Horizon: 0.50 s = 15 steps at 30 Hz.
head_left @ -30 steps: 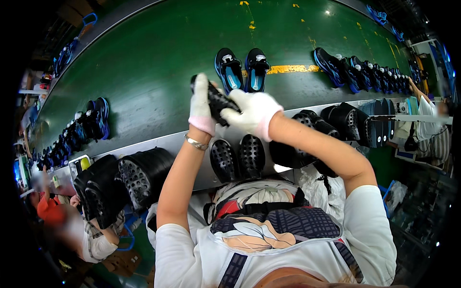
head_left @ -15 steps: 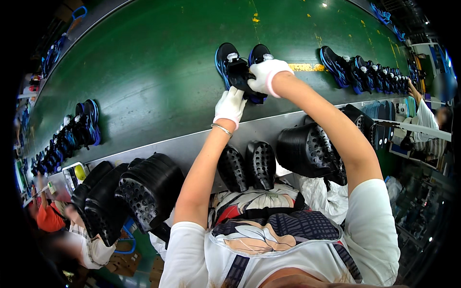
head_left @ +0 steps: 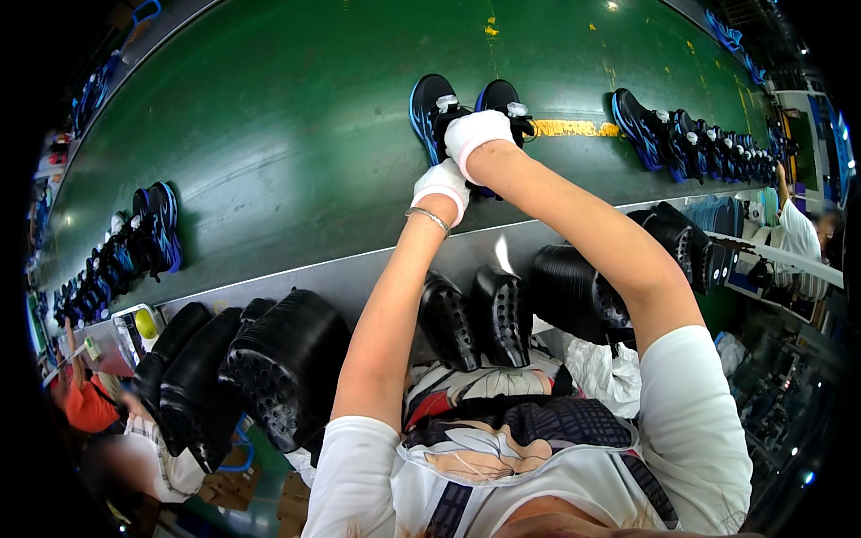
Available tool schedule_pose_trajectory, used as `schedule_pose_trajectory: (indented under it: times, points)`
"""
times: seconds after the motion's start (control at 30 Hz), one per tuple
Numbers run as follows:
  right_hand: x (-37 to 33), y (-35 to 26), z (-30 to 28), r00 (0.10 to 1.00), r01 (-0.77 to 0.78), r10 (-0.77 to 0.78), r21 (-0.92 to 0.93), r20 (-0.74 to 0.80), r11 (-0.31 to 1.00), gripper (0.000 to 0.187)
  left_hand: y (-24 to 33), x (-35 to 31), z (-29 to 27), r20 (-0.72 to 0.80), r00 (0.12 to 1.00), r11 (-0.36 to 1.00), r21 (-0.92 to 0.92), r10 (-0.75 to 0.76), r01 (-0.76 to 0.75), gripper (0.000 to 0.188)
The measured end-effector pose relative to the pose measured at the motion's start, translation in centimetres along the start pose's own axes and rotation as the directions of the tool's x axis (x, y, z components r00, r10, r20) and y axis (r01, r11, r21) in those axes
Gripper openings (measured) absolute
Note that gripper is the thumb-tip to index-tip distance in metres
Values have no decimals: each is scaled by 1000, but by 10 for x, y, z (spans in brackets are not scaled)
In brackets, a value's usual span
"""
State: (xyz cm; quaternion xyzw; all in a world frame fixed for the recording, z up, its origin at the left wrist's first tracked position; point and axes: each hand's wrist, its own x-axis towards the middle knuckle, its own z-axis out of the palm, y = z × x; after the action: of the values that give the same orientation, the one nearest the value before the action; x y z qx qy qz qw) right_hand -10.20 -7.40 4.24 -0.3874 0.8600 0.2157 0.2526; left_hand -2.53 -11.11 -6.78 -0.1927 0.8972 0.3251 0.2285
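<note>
A pair of black-and-blue sneakers stands toes away from me on the green table. Both my white-gloved hands are at the left sneaker. My left hand is closed at its heel end, fingers mostly hidden. My right hand arches over its opening with curled fingers pointing down, and covers the shoe's middle and back. Close beside it is the right sneaker, partly behind my right hand, a pale wad at its laces. What lies between my fingers inside the shoe is hidden.
Rows of similar sneakers stand on the green table at left and right. Along the near metal edge lie stacks of black dimpled sole-shaped pieces, two smaller ones before me. People work at both sides.
My right hand has moved left over the left sneaker's opening, and my left hand has shifted slightly right. The dark flap visible earlier between my hands is now covered. The view has shifted slightly.
</note>
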Motion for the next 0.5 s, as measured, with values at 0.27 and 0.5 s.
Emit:
schedule_pose_trajectory:
  times: [0.27,0.5]
  points:
    - [30,-7,-4,999,30,-31,-40,-17,999,26,5,-8,-16,74,995,989,128,65,-74,27]
    - [42,-7,1,997,5,-4,4,-82,1000,26,11,-6,-19,89,993,975,199,82,-98,28]
